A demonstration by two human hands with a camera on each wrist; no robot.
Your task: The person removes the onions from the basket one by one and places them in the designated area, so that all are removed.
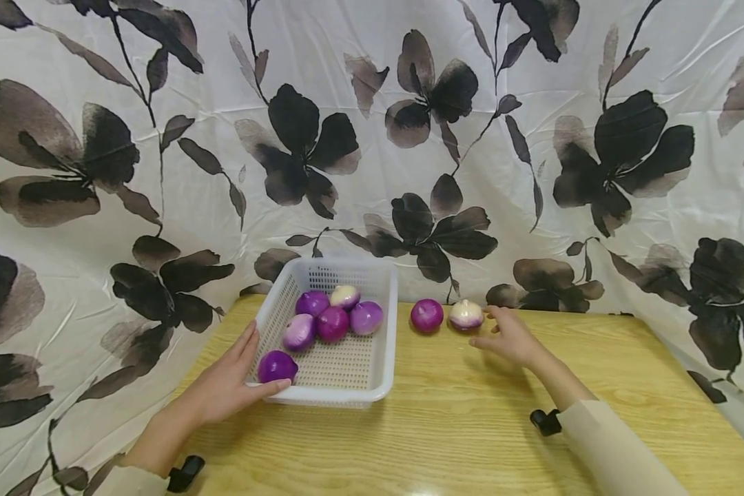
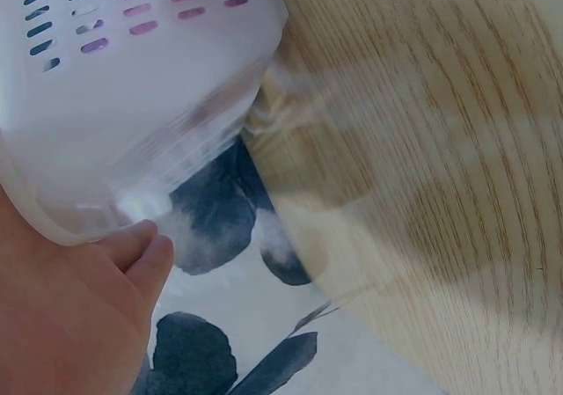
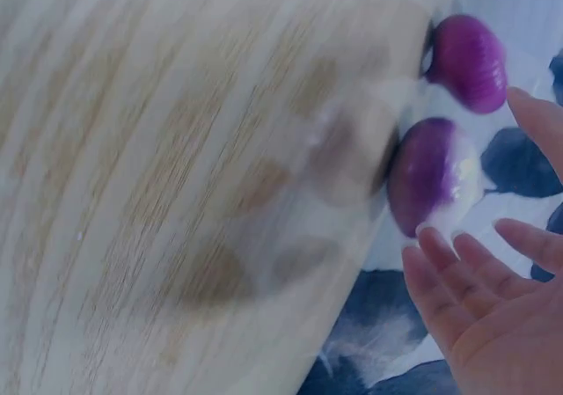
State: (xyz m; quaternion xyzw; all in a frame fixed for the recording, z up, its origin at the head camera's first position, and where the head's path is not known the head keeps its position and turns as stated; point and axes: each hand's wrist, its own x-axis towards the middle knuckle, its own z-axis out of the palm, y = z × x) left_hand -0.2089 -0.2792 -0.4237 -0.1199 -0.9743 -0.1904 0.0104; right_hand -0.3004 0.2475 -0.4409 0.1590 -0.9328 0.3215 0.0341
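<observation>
A white plastic basket [image 1: 381, 344] holds several onions, mostly purple, among them a purple onion [image 1: 277, 366] in its near left corner and a pale one [image 1: 344, 297] towards the back. My left hand [image 1: 223, 386] grips that near left corner, thumb along the front rim and fingers along the left side; in the left wrist view the fingertips [image 2: 155, 252] show at the rim. To the basket's right lie a purple onion [image 1: 426, 315] and a white-and-purple onion [image 1: 466, 315]. Beside the latter, my right hand [image 1: 511, 337] has its fingers spread, holding nothing.
The wooden table [image 1: 446, 427] stretches in front of the basket and under my right forearm. A white cloth [image 1: 359, 172] with dark flowers hangs behind the table and along its left and right sides. Each wrist wears a small black device.
</observation>
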